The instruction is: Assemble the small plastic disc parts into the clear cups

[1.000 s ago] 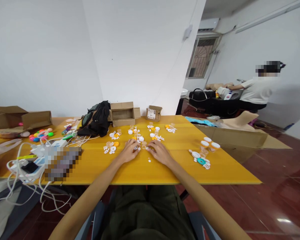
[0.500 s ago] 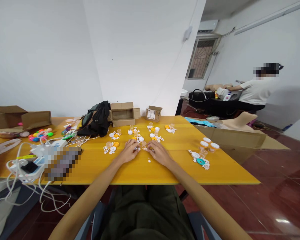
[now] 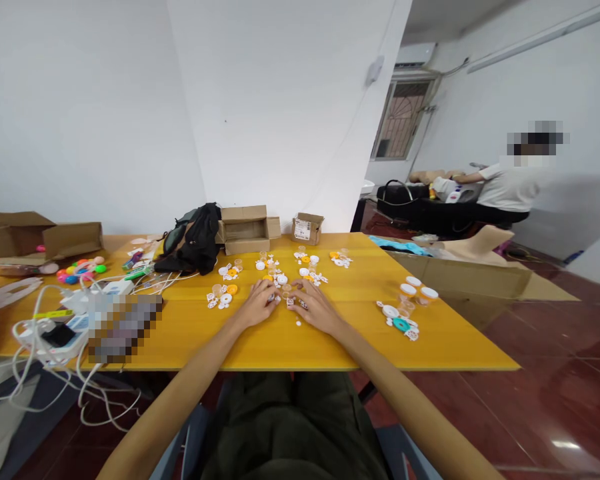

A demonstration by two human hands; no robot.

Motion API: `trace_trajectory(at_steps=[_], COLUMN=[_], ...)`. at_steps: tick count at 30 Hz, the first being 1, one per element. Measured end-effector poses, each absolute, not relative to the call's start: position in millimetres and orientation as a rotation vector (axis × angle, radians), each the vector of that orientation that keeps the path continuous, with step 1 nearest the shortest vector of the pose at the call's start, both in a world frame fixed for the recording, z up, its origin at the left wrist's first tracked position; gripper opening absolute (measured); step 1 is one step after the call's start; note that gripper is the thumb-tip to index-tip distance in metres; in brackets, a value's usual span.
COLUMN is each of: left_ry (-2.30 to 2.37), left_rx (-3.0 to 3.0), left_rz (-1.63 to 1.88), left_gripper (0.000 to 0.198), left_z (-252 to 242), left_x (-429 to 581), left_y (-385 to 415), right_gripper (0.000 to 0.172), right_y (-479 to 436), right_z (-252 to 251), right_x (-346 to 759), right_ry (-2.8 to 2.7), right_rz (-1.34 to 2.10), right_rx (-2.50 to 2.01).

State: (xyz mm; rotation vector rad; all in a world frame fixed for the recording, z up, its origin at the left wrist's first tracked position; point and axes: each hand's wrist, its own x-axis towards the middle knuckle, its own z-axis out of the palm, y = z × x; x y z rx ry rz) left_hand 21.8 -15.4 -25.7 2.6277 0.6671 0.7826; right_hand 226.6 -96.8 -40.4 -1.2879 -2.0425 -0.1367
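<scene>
Both hands have crept a little closer together since a second ago. Left hand [image 3: 258, 304] lies palm-down on the yellow wooden table [image 3: 330, 347], fingers curled about small white plastic pieces [image 3: 286, 295] near the table's middle; the right hand [image 3: 319, 308], also palm-down, has fingers bent onto them. Whether either grips, I cannot tell. Both forearms stretch over the near edge.

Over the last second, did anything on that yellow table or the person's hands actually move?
Very little. The right hand crept slightly toward the left hand, so the fingertips now lie closer together over the small white pieces. Whether either hand grips a piece is too small to tell. The loose white disc, the cardboard boxes and the piles on the yellow table stayed put. The person at the far bench leaned slightly.
</scene>
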Motion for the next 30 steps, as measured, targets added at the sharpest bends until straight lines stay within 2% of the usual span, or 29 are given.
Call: trace_trajectory(at_steps=[11,21,30], left_ry=[0.663,0.665,0.635], left_rx=[2.617,2.615,2.625], left_rz=[0.776,0.781,0.806], left_gripper=[0.013,0.014,0.015], left_z=[-25.1,-26.9,-29.6], left_x=[22.0,21.7,20.8], left_y=[-15.2,-13.8,-11.3], right_gripper=[0.018,0.013,0.016], right_y=[-92.3,-80.0,-76.7], right_z=[-42.1,-48.7,-51.3], right_x=[223.7,233.6,238.6], right_ry=[-2.000,-1.721,-1.729], right_rz=[-0.113,-0.017,0.042], right_rx=[-1.268,-1.319,-1.411])
